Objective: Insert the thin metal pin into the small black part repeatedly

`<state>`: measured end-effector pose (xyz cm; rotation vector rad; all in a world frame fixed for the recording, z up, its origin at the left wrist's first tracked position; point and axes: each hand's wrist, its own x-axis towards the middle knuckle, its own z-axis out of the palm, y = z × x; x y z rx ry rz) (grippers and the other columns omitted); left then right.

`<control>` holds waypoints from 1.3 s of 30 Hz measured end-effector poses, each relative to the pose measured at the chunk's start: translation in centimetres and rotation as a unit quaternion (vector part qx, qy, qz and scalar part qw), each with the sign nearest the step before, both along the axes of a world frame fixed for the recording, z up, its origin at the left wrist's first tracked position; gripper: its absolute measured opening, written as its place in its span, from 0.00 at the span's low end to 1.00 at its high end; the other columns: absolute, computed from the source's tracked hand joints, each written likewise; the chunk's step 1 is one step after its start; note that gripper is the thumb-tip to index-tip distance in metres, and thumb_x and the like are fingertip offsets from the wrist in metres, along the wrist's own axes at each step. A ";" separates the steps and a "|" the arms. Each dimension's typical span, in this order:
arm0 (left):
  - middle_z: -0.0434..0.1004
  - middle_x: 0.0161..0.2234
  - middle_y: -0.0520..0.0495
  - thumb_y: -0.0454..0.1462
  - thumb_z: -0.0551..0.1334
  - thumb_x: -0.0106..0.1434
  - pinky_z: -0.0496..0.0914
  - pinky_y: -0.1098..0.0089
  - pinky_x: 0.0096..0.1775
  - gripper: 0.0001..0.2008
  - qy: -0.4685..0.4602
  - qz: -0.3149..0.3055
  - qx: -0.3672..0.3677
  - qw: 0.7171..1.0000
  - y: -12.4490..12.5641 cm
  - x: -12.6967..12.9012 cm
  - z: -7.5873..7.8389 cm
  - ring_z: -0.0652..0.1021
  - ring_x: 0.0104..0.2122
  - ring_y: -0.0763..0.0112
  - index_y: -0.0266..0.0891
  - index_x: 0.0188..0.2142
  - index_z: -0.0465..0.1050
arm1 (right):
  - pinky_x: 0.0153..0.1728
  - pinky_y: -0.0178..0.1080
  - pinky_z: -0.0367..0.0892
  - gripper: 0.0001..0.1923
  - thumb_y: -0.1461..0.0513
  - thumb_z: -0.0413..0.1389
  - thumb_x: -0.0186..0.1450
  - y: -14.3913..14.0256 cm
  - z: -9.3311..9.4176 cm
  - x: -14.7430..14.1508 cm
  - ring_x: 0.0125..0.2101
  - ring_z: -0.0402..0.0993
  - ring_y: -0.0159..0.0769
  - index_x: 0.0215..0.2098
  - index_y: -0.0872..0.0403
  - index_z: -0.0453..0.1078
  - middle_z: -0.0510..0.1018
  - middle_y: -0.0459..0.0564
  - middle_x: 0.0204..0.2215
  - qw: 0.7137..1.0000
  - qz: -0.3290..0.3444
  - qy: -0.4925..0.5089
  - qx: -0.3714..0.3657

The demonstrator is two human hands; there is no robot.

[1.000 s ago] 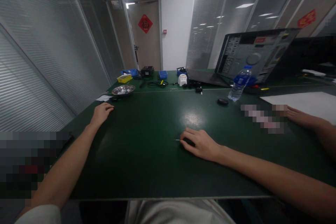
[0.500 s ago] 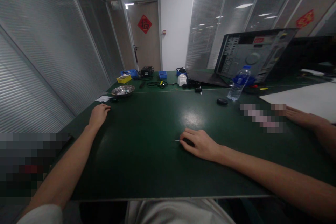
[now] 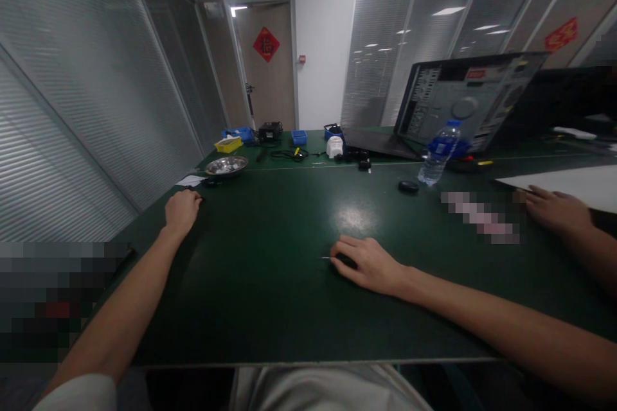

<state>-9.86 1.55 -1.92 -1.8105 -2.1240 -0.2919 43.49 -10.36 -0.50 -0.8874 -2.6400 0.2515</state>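
The right hand [image 3: 369, 263] lies palm down on the green table [image 3: 270, 295], its fingers [image 3: 343, 245] curled together over a small dark object [image 3: 346, 261]. A thin metal tip shows on the object's left side. The left hand [image 3: 182, 210] rests well to the left of the object, loosely closed, near the steel bowl [image 3: 226, 166]. No writing is readable.

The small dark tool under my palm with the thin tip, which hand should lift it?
Probably the right hand: it already covers the small dark tool, fingers curled over it. The left hand rests far off near the table's left edge.
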 end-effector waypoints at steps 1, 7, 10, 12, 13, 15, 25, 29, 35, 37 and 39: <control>0.80 0.45 0.35 0.40 0.56 0.68 0.71 0.60 0.46 0.17 0.008 0.002 -0.003 1.000 0.0 0.1 0.1 0.77 0.47 0.50 0.36 0.46 0.81 | 0.33 0.35 0.65 0.10 0.58 0.50 0.75 0.0 0.0 0.0 0.33 0.73 0.33 0.46 0.53 0.71 0.76 0.50 0.40 1.000 0.000 0.001 0.000; 0.79 0.47 0.33 0.42 0.58 0.68 0.71 0.58 0.46 0.16 0.005 0.004 -0.004 1.000 0.3 -0.2 0.3 0.75 0.49 0.46 0.35 0.45 0.81 | 0.33 0.35 0.65 0.10 0.58 0.50 0.75 0.0 0.0 0.0 0.33 0.73 0.32 0.46 0.53 0.71 0.76 0.49 0.40 1.000 0.000 -0.001 -0.006; 0.80 0.48 0.34 0.41 0.59 0.67 0.71 0.59 0.46 0.15 -0.050 0.003 -0.015 0.999 0.5 -1.0 0.2 0.76 0.50 0.47 0.36 0.45 0.81 | 0.33 0.35 0.65 0.10 0.58 0.50 0.75 0.0 -0.1 0.0 0.34 0.73 0.33 0.46 0.53 0.70 0.76 0.49 0.40 1.000 0.000 0.001 0.002; 0.81 0.47 0.36 0.40 0.60 0.67 0.72 0.60 0.45 0.14 -0.083 0.012 -0.026 0.996 0.6 -1.3 0.3 0.78 0.48 0.49 0.37 0.46 0.80 | 0.33 0.35 0.64 0.10 0.58 0.50 0.75 0.0 -0.1 0.0 0.34 0.73 0.33 0.46 0.53 0.70 0.76 0.49 0.40 1.000 0.000 0.000 0.007; 0.82 0.47 0.36 0.40 0.60 0.67 0.72 0.60 0.45 0.14 -0.095 0.011 -0.029 0.995 0.6 -1.2 0.4 0.79 0.47 0.49 0.38 0.47 0.80 | 0.33 0.35 0.64 0.10 0.58 0.50 0.75 -0.1 -0.1 0.0 0.34 0.73 0.33 0.46 0.53 0.71 0.76 0.49 0.40 1.000 0.000 0.000 0.007; 0.82 0.46 0.39 0.40 0.61 0.66 0.71 0.61 0.46 0.13 -0.120 -0.015 -0.039 0.992 0.7 -0.1 0.9 0.80 0.46 0.51 0.39 0.45 0.81 | 0.33 0.35 0.64 0.10 0.58 0.50 0.75 -0.1 0.0 0.0 0.34 0.74 0.33 0.46 0.53 0.71 0.76 0.49 0.40 1.000 0.000 0.000 0.005; 0.82 0.42 0.47 0.42 0.65 0.67 0.72 0.68 0.44 0.10 -0.306 -0.453 -0.200 0.813 -6.8 21.7 2.9 0.80 0.42 0.65 0.41 0.42 0.81 | 0.33 0.35 0.62 0.10 0.57 0.50 0.75 0.4 -0.8 0.0 0.33 0.73 0.33 0.47 0.52 0.71 0.76 0.48 0.39 0.999 -0.034 -0.004 0.009; 0.82 0.38 0.48 0.40 0.65 0.67 0.70 0.70 0.39 0.07 -0.344 -0.496 -0.181 0.776 -10.9 27.0 1.9 0.78 0.35 0.69 0.40 0.39 0.81 | 0.32 0.36 0.61 0.09 0.58 0.51 0.74 0.3 -0.8 0.0 0.32 0.72 0.33 0.46 0.51 0.71 0.75 0.47 0.38 0.999 -0.044 -0.007 0.018; 0.81 0.39 0.49 0.38 0.68 0.65 0.68 0.71 0.37 0.09 -0.365 -0.466 -0.168 0.788 -11.5 27.5 1.7 0.77 0.37 0.69 0.41 0.45 0.80 | 0.32 0.35 0.60 0.08 0.59 0.51 0.73 0.3 -0.7 -0.1 0.31 0.71 0.32 0.46 0.51 0.71 0.76 0.47 0.38 0.999 -0.050 0.002 0.016; 0.80 0.40 0.48 0.38 0.67 0.65 0.68 0.71 0.38 0.11 -0.363 -0.464 -0.166 0.791 -11.5 27.5 1.7 0.77 0.38 0.69 0.41 0.47 0.80 | 0.32 0.35 0.60 0.08 0.59 0.52 0.72 0.3 -0.7 -0.1 0.31 0.72 0.32 0.45 0.51 0.72 0.76 0.46 0.37 0.998 -0.054 0.007 0.014; 0.80 0.40 0.48 0.39 0.67 0.65 0.68 0.70 0.38 0.10 -0.354 -0.461 -0.164 0.797 -11.6 27.6 1.7 0.76 0.38 0.69 0.41 0.46 0.81 | 0.33 0.35 0.60 0.08 0.59 0.53 0.71 0.3 -0.7 0.0 0.31 0.72 0.33 0.44 0.52 0.72 0.76 0.46 0.37 0.998 -0.059 0.011 0.013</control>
